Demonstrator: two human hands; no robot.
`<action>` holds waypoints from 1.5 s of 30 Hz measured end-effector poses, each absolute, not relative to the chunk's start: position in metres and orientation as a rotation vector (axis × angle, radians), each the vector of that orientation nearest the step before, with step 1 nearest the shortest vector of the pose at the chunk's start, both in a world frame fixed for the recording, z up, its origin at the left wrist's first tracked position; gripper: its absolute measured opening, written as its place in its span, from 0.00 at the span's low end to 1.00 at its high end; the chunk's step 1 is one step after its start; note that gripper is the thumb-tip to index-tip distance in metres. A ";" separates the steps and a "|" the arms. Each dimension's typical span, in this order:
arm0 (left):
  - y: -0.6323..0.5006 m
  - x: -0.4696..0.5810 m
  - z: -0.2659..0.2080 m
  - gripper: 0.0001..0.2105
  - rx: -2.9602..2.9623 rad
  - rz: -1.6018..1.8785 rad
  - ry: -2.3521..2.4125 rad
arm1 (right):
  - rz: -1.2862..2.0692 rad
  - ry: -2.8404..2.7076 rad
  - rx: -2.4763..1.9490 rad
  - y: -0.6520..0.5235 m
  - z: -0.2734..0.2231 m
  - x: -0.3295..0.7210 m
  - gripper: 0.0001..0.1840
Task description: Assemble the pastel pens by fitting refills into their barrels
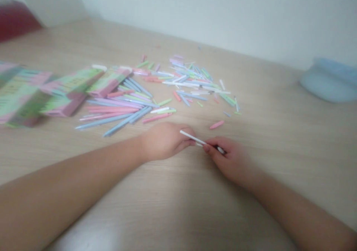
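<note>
White stick (192, 136), partly behind right-hand fingers (215, 154)

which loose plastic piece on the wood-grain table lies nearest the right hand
The short pink plastic piece, just beyond the right hand; it lies alone, while the other loose pieces lie farther off.

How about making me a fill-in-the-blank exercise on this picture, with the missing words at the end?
1. The person's right hand grips a thin stick whose colour is ____.
2. The printed boxes lie toward the ____ edge of the picture.
3. The lone short piece on the table just beyond the right hand is ____ in colour.
4. The blurred blue item lies near the picture's ____ edge.

Missing words: white; left; pink; right.
</note>
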State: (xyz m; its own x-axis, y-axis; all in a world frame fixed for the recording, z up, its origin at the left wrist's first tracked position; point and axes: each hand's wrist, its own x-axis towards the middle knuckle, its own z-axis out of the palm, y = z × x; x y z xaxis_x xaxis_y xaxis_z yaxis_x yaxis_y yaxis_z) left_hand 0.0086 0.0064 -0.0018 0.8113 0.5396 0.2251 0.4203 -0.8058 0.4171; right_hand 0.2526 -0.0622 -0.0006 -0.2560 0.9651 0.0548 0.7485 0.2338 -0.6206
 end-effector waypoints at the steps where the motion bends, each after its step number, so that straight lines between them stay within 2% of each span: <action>1: 0.006 0.008 -0.002 0.12 2.645 0.477 0.723 | 0.668 -2.084 -1.567 -0.062 -0.001 0.253 0.14; 35: 0.004 0.007 0.001 0.12 2.575 0.523 0.735 | 0.650 -2.058 -1.537 -0.066 -0.001 0.255 0.14; 45: 0.001 0.008 -0.001 0.11 2.510 0.602 0.577 | 0.715 -2.068 -1.425 -0.066 0.002 0.254 0.09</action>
State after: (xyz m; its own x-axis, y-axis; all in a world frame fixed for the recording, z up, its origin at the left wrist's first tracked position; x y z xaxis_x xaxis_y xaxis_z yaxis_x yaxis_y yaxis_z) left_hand 0.0083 0.0006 -0.0008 0.8132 0.4973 0.3022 0.2805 -0.7900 0.5452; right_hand 0.2541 -0.0661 0.0022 -0.3078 0.9435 0.1228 0.6662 0.3058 -0.6802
